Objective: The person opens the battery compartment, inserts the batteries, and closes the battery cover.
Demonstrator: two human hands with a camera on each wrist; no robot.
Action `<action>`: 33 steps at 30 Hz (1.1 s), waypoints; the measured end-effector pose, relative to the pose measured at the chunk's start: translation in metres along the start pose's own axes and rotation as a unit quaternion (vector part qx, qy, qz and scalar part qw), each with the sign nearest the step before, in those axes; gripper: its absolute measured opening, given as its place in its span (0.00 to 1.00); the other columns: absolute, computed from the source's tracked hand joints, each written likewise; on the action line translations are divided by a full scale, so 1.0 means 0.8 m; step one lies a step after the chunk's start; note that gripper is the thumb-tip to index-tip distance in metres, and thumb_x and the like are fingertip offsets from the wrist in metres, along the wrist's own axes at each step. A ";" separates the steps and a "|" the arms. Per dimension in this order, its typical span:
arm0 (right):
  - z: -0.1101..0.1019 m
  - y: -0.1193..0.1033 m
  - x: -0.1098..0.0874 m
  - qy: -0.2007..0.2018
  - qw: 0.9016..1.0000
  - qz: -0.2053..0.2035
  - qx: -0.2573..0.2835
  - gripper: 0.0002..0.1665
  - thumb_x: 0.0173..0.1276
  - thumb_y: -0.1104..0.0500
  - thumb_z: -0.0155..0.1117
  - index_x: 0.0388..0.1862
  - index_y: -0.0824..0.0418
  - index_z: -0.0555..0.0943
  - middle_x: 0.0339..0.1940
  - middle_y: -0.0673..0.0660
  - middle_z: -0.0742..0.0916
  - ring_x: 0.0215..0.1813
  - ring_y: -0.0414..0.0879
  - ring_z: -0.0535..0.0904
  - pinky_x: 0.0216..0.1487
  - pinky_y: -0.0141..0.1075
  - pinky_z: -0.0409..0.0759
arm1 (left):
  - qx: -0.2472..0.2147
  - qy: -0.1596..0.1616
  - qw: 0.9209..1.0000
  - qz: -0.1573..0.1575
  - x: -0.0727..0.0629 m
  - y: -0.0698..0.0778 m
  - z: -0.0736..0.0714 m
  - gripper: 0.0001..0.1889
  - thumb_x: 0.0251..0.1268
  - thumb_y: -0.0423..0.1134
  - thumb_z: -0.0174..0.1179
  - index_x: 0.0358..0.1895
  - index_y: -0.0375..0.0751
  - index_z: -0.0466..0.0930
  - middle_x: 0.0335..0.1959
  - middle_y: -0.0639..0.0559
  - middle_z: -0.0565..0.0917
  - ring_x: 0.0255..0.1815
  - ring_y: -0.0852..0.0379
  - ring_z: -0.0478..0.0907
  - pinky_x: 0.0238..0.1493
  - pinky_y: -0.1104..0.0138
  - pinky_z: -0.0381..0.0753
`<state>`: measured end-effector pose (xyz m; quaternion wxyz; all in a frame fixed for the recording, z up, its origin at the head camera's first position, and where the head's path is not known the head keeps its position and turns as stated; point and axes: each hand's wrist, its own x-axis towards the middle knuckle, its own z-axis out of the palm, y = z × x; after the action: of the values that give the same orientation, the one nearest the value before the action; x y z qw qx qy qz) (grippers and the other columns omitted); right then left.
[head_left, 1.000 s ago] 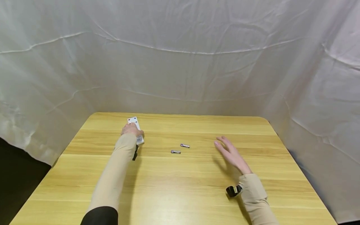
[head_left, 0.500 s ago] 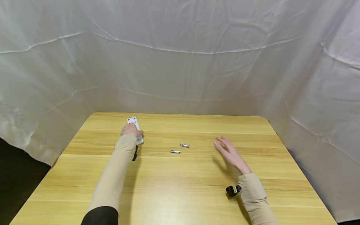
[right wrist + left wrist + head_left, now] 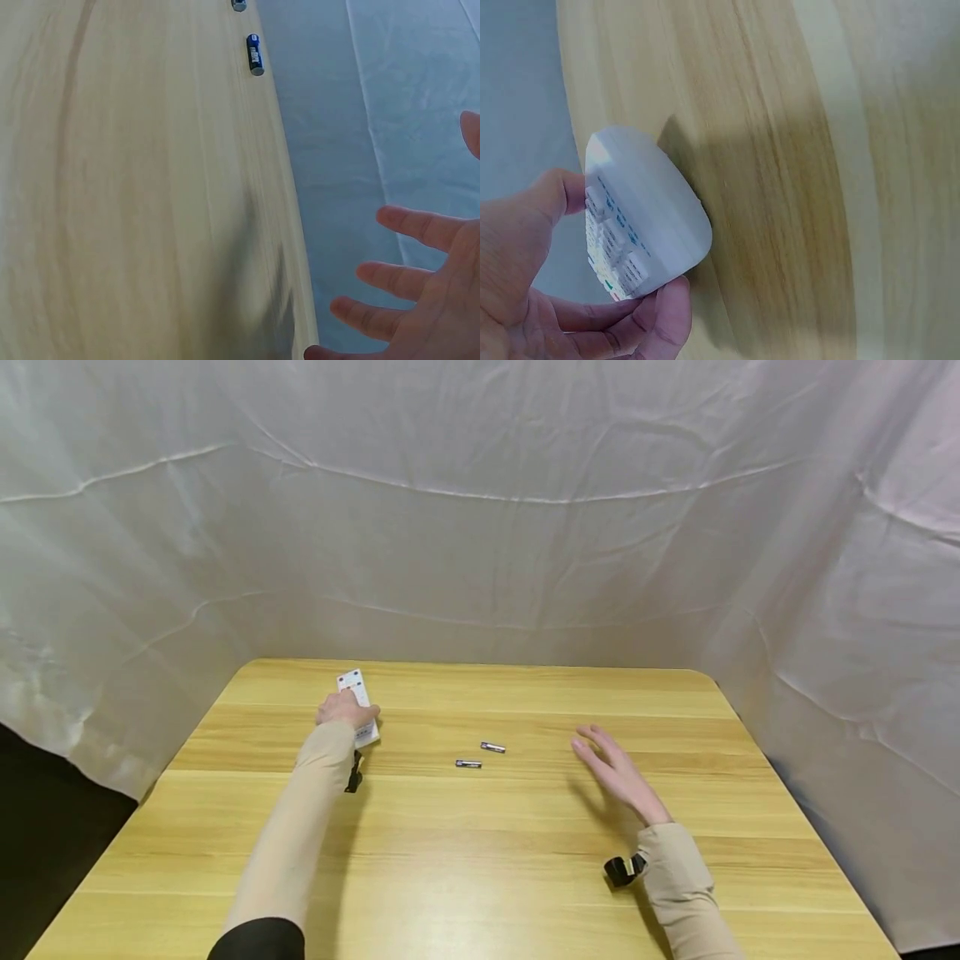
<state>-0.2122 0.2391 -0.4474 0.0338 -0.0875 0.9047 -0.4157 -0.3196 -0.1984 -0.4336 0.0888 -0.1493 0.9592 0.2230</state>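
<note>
Remote control [image 3: 649, 212], white oblong plastic, likely light, stiff, best side-gripped, as by left hand [image 3: 345, 707], with right hand [image 3: 618, 774] outspread

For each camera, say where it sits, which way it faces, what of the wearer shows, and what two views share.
Head: on the head, facing forward and down at the table; left hand, right hand and both sleeves show.
Left wrist: on that wrist, facing the remote control that the left hand grips; only that hand shows.
Right wrist: on that wrist, facing across the table; only the spread right hand shows.
Shared: head and left wrist show the remote control; head and right wrist, the batteries.
</note>
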 end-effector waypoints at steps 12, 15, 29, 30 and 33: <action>0.000 0.006 -0.001 -0.006 1.000 0.014 0.002 0.39 0.82 0.40 0.41 0.79 0.64 0.60 0.83 0.72 0.52 0.82 0.71 0.47 0.79 0.72 0.45 | -0.154 -0.022 0.988 0.016 -0.006 -0.014 -0.003 0.29 0.67 0.52 0.57 0.54 0.26 0.72 0.48 0.31 0.81 0.31 0.51 0.82 0.29 0.65 0.91; 0.000 0.006 -0.002 -0.010 1.000 0.020 0.004 0.40 0.81 0.38 0.41 0.79 0.63 0.59 0.83 0.71 0.52 0.82 0.71 0.47 0.79 0.73 0.44 | -0.199 -0.038 0.979 0.023 -0.009 -0.016 -0.005 0.30 0.67 0.51 0.57 0.57 0.25 0.70 0.47 0.33 0.81 0.28 0.55 0.82 0.32 0.64 0.92; 0.002 0.008 -0.002 -0.016 1.000 0.010 -0.004 0.38 0.82 0.41 0.41 0.78 0.65 0.60 0.82 0.73 0.53 0.81 0.72 0.48 0.79 0.73 0.45 | -0.424 -0.132 0.895 0.040 -0.029 -0.012 -0.003 0.38 0.71 0.49 0.58 0.69 0.18 0.59 0.52 0.37 0.77 0.34 0.61 0.83 0.42 0.70 0.91; 0.002 0.008 -0.002 -0.016 1.000 0.010 -0.004 0.38 0.82 0.41 0.41 0.78 0.65 0.60 0.82 0.73 0.53 0.81 0.72 0.48 0.79 0.73 0.45 | -0.428 -0.134 0.893 0.042 -0.030 -0.012 -0.002 0.38 0.71 0.49 0.58 0.69 0.18 0.60 0.52 0.38 0.77 0.33 0.61 0.82 0.42 0.71 0.90; 0.003 0.011 -0.001 -0.017 1.000 0.011 0.000 0.39 0.82 0.40 0.41 0.79 0.64 0.59 0.83 0.72 0.53 0.82 0.71 0.48 0.79 0.73 0.44 | -0.439 -0.147 0.885 0.047 -0.033 -0.013 0.000 0.38 0.73 0.51 0.58 0.70 0.21 0.60 0.51 0.41 0.77 0.33 0.61 0.82 0.43 0.71 0.90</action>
<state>-0.2121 0.2431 -0.4553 0.0537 -0.0849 0.9050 -0.4133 -0.2911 -0.2007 -0.4313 0.1431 -0.0931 0.7454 0.6444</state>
